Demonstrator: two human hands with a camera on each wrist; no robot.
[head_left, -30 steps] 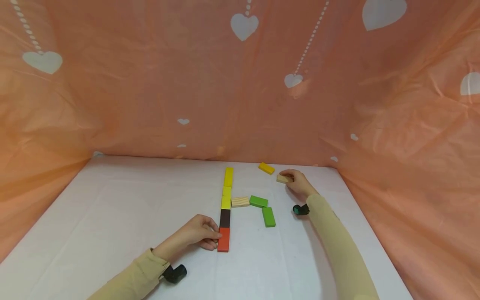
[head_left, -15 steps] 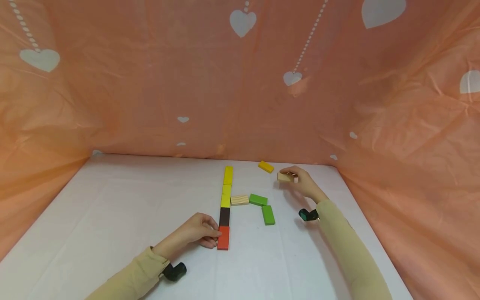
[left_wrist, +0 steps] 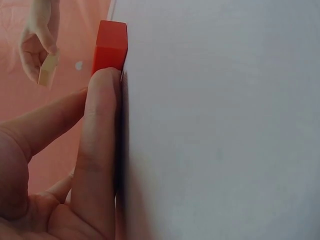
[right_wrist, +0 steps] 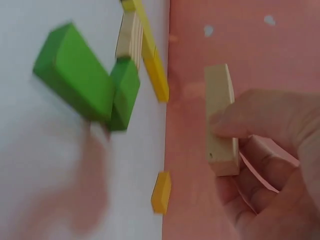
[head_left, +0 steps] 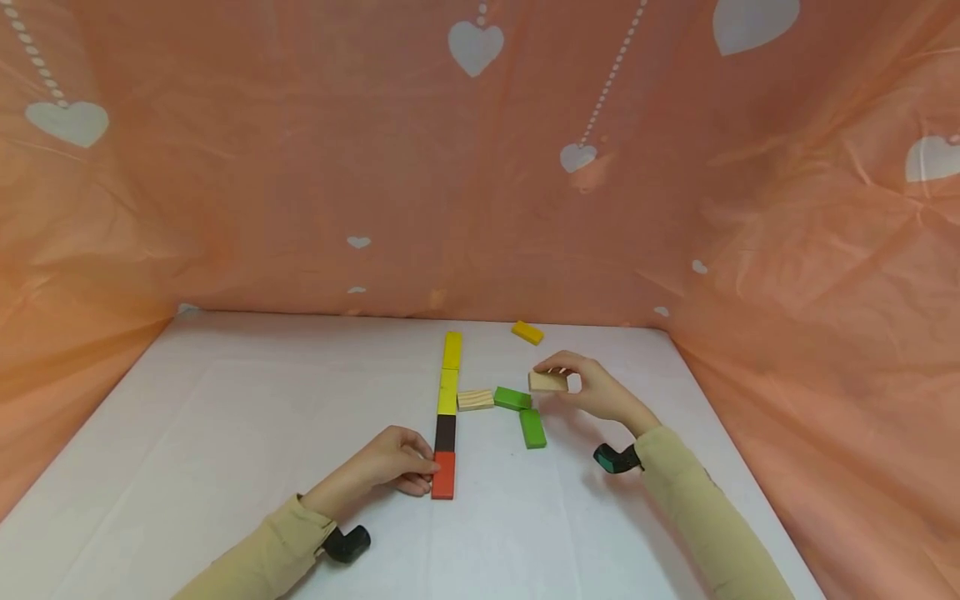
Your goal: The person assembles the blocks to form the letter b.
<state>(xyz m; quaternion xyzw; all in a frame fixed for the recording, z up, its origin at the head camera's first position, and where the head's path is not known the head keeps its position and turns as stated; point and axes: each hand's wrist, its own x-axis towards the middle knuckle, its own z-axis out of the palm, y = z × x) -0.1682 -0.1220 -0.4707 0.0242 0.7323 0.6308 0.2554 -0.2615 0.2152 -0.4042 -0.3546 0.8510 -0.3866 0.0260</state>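
Observation:
My right hand (head_left: 600,390) pinches a plain wooden block (head_left: 548,382) between thumb and fingers, held off the table near the green blocks (head_left: 512,398). In the right wrist view the thumb lies across the face of this wooden block (right_wrist: 220,115). My left hand (head_left: 393,460) rests beside a red block (head_left: 443,477), fingertips touching its left edge; in the left wrist view a straight finger meets the red block (left_wrist: 111,45). The red block ends a straight row with a dark block (head_left: 446,433) and two yellow blocks (head_left: 447,392). A striped wooden block (head_left: 476,400) branches right from the row.
An orange-yellow block (head_left: 527,332) lies apart near the table's back edge. The white table (head_left: 262,400) is enclosed by orange cloth (head_left: 337,167) with white hearts at the back and sides. Black wrist cameras (head_left: 347,544) hang under both sleeves.
My right hand has lifted the wooden block and carried it left and nearer, toward the green blocks. The left hand stays at the red block.

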